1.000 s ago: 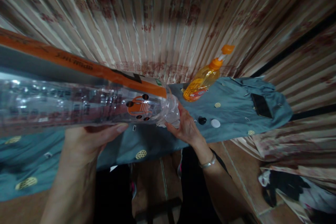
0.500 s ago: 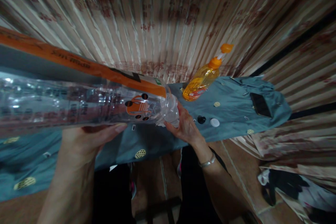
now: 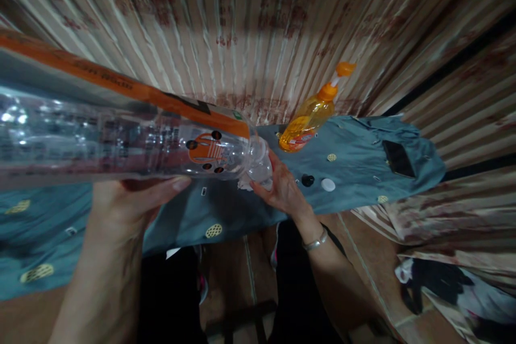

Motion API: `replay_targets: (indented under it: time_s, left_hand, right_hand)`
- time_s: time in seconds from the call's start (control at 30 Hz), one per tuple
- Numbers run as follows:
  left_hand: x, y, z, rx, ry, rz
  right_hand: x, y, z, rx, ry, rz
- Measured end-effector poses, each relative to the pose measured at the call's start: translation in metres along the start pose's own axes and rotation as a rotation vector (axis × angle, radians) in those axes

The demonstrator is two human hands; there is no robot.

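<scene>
A large clear plastic bottle with an orange-edged label lies sideways across the left half of the view, its left part cut off by the frame. My left hand holds it from below, thumb along its near side, most fingers hidden behind it. At the bottle's right end, my right hand is closed on a thin, whitish crumpled tissue, pressed against that end. How far its fingers wrap round the bottle is hidden.
On the teal patterned cloth stand an orange pump bottle, a black cap, a white round lid and a phone. Behind hangs a pleated curtain. Dark clothes lie low at right.
The plastic bottle and both hands sit slightly higher and further left in view. The cloth and the things on it have shifted a little the same way. Both holds look unchanged.
</scene>
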State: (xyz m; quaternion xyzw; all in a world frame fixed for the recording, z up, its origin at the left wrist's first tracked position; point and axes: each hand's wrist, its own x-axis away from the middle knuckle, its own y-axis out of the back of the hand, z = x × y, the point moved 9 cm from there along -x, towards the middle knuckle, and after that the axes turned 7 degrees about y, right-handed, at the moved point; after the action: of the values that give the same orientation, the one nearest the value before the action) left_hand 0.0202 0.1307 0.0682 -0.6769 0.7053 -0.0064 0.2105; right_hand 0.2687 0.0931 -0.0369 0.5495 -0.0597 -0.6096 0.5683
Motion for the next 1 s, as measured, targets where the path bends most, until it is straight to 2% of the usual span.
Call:
replay_targets:
  time_s: [0.23, 0.43, 0.73, 1.0]
  left_hand:
    - [0.0031, -0.0029, -0.0029, 0.071, -0.003, -0.064]
    - [0.0026, -0.0018, -0.0011, 0.032, -0.009, -0.06]
    - [0.0019, -0.0071, -0.0056, 0.084, -0.011, -0.061]
    - [0.0014, -0.0063, -0.0037, 0.089, 0.01, -0.057]
  right_hand:
    - [0.0006, -0.001, -0.0033, 0.005, 0.006, -0.006]
    - [0.0, -0.0026, -0.0051, 0.01, -0.018, 0.012]
    - [-0.0001, -0.0033, -0.0063, 0.014, -0.043, 0.022]
    - [0.0013, -0.0043, -0.006, 0.015, -0.019, 0.012]
